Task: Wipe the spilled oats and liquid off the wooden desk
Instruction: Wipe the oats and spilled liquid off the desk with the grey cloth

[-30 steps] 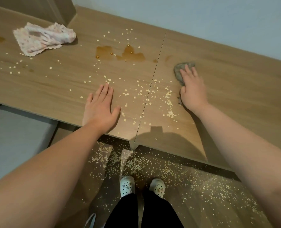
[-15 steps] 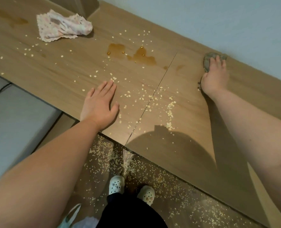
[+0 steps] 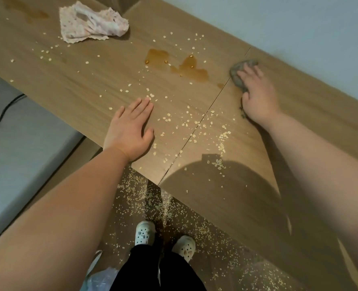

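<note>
My right hand (image 3: 258, 95) presses a grey rag (image 3: 238, 73) flat on the wooden desk (image 3: 79, 87), fingers straight on top of it, just right of the desk's seam. A brown liquid puddle (image 3: 186, 66) lies left of the rag, a short gap away. Loose oats (image 3: 186, 120) are scattered across the middle of the desk, with a small heap of oats (image 3: 222, 139) near the front edge. My left hand (image 3: 129, 131) rests flat and open on the desk near its front edge.
A crumpled pink-patterned cloth (image 3: 92, 24) lies at the back left, with another brown stain (image 3: 33, 15) beyond it. Many oats cover the floor (image 3: 174, 211) around my white shoes (image 3: 144, 234). A grey surface (image 3: 27, 148) with a black cable sits lower left. The wall runs behind the desk.
My right hand has drawn the grey rag back from the wall toward the seam and the puddle. My left hand stays flat in place.
</note>
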`<action>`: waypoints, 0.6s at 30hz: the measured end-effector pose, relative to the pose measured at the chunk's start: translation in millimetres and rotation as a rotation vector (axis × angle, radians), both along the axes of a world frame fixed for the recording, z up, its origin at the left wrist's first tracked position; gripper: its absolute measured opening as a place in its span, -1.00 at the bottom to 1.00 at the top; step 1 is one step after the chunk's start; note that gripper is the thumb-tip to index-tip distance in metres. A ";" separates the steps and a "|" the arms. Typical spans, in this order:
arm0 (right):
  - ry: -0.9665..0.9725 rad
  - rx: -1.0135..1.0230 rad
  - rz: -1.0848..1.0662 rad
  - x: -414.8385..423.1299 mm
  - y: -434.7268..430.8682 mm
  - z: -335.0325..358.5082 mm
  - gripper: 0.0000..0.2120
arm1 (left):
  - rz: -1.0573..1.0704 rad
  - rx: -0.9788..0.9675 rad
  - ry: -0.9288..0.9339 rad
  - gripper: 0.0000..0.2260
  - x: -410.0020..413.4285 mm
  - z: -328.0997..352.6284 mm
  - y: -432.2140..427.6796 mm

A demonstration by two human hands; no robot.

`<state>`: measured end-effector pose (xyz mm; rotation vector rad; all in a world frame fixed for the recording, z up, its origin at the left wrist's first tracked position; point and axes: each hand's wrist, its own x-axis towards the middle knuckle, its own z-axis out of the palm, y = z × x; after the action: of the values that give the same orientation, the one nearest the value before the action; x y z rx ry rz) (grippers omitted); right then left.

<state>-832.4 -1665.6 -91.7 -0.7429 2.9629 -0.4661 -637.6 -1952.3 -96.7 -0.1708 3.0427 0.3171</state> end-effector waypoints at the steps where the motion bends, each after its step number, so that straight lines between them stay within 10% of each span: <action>1: -0.001 0.008 0.067 16.4 -0.7 -0.2 -0.39 | 0.002 0.005 0.003 -0.38 0.1 -0.1 0.0; 18: -0.098 0.055 0.435 90.4 1.2 1.5 -0.41 | 0.005 0.039 0.018 -0.38 0.0 -0.1 -1.3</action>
<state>-742.0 -1664.4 -90.2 -1.2724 2.6008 -0.3736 -637.5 -1953.6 -96.8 -0.1747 3.0515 0.3794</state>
